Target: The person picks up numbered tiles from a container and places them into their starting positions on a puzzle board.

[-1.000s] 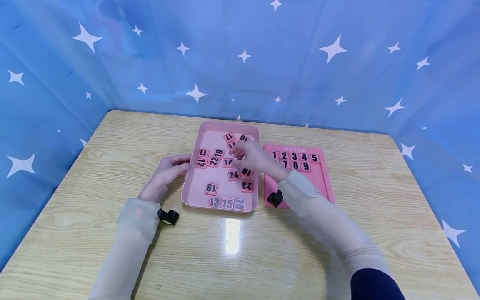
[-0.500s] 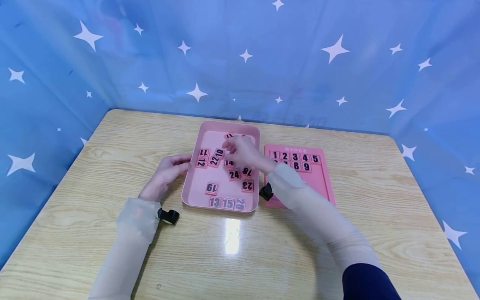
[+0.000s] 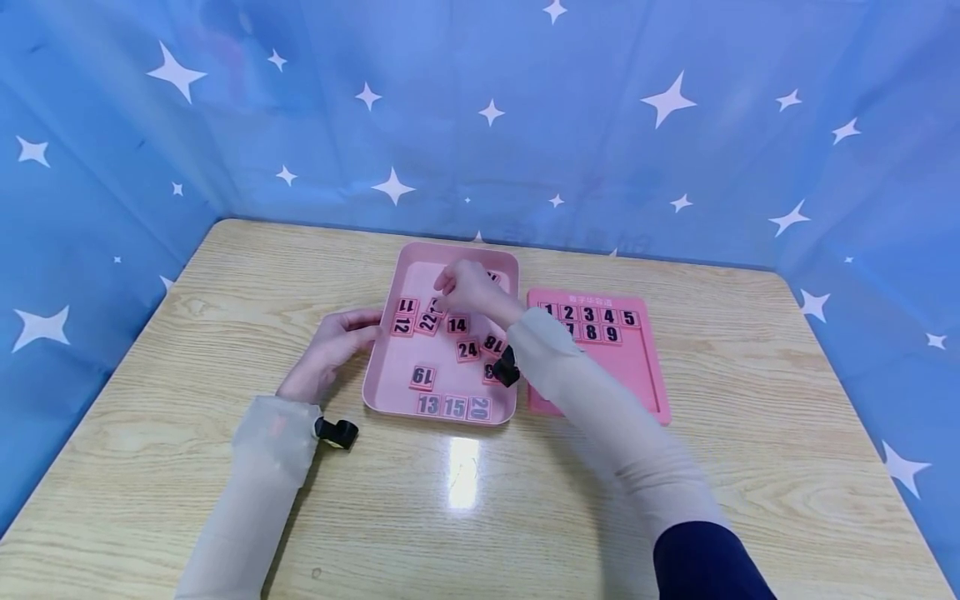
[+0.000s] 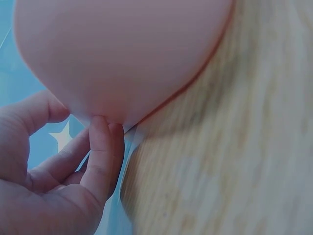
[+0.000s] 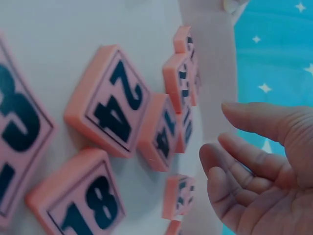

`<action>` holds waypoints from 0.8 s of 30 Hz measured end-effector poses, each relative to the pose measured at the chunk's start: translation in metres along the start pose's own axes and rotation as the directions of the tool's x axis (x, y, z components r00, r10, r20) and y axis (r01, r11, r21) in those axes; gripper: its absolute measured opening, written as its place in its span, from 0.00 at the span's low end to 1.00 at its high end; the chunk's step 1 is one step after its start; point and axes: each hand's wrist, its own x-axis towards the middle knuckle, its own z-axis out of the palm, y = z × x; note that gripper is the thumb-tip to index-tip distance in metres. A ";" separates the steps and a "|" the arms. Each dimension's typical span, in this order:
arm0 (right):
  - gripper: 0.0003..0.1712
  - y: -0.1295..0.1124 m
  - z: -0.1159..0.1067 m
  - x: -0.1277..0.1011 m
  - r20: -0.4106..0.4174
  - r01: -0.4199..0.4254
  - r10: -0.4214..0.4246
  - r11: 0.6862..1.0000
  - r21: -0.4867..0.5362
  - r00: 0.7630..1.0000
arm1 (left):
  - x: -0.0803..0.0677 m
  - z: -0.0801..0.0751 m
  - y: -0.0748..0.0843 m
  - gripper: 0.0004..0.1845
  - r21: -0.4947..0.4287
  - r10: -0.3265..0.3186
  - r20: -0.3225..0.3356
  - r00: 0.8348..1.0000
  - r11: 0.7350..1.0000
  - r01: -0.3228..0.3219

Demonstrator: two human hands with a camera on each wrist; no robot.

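Note:
A shallow pink tray (image 3: 384,367) holds several pink number tiles lying loose at various angles. My left hand (image 3: 326,350) rests at the tray's left side; its fingertips touch the outer wall in the left wrist view. Over the far half of the tray is my right hand (image 3: 471,287), fingers loosely bent, with a gap between thumb and fingers and nothing held in the right wrist view. It is nearest the partly covered tile 10 (image 3: 437,306), beside tile 22 (image 3: 427,322). Tile 14 (image 5: 159,132) and tile 24 (image 5: 110,100) lie close by. The hand hides tiles beneath it.
Right of the tray lies a pink number board (image 3: 633,375) with tiles set in two rows at its far end; the right sleeve covers part of it. Both stand on a wooden table (image 3: 420,542). A blue star-patterned curtain (image 3: 450,125) hangs behind.
My right hand has moved left across the tray, uncovering tile 14 and now covering tile 17 and part of tile 10. The left hand and tray have stayed put.

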 end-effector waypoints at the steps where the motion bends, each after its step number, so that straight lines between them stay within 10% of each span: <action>1: 0.15 -0.001 0.002 0.003 0.011 -0.038 0.039 0.999 -0.021 0.999 | 0.000 0.000 0.000 0.24 0.001 -0.003 -0.001 1.000 1.000 0.003; 24: 0.17 0.004 0.012 0.013 0.061 -0.073 0.081 0.991 -0.112 0.995 | -0.003 0.000 0.000 0.24 -0.029 0.042 0.008 0.999 0.999 -0.042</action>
